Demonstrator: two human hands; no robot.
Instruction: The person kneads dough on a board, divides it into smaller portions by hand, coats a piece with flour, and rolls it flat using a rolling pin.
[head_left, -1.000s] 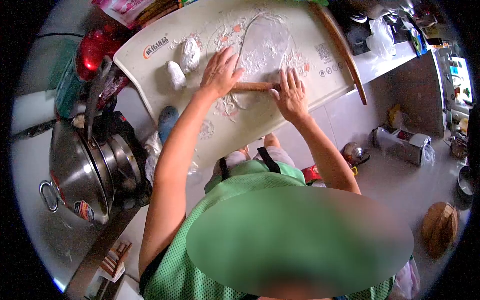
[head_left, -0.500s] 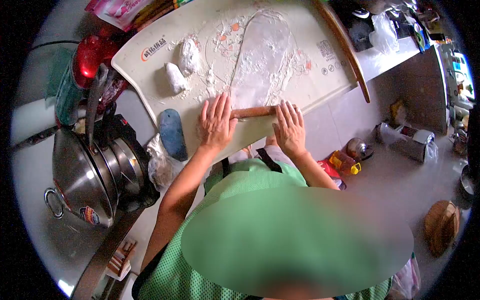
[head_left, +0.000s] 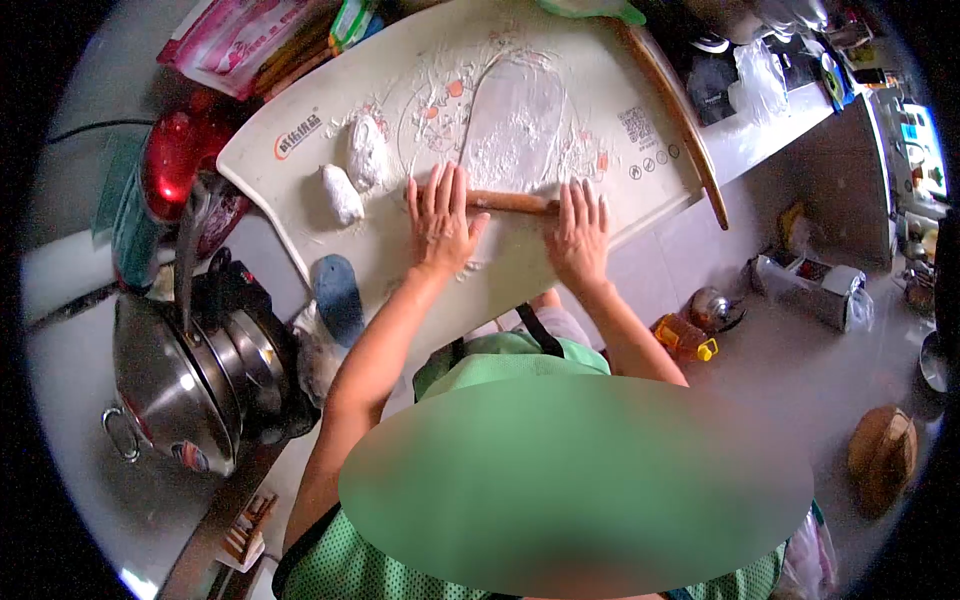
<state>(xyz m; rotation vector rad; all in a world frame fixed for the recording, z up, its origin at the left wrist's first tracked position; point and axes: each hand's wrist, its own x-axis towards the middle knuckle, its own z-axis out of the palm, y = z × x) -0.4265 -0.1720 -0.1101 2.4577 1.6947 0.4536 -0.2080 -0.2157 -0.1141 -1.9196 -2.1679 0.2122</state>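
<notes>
A wooden rolling pin (head_left: 513, 202) lies crosswise on a pale, flour-dusted board (head_left: 640, 90). My left hand (head_left: 445, 220) rests on its left end, fingers stretched out over the wood. On the right end lies my right hand (head_left: 578, 230), its fingers also straight and flat. Beyond the pin stretches a long, thin sheet of dough (head_left: 515, 115) sprinkled with flour, its near edge meeting the pin. Whether dough is wound round the pin I cannot tell. Left of the sheet are two floured dough pieces, a larger one (head_left: 367, 152) and a smaller one (head_left: 342, 195).
A steel lidded pot (head_left: 170, 380) stands at the left, near a blue-grey oval object (head_left: 338, 298). Behind it is a shiny red object (head_left: 172, 150). A curved wooden rod (head_left: 685, 120) lies along the board's right edge. An oil bottle (head_left: 685, 338) is on the floor.
Both hands and the rolling pin have moved away from my body along the dough. The visible length of dough beyond the pin is shorter. The camera view has shifted slightly.
</notes>
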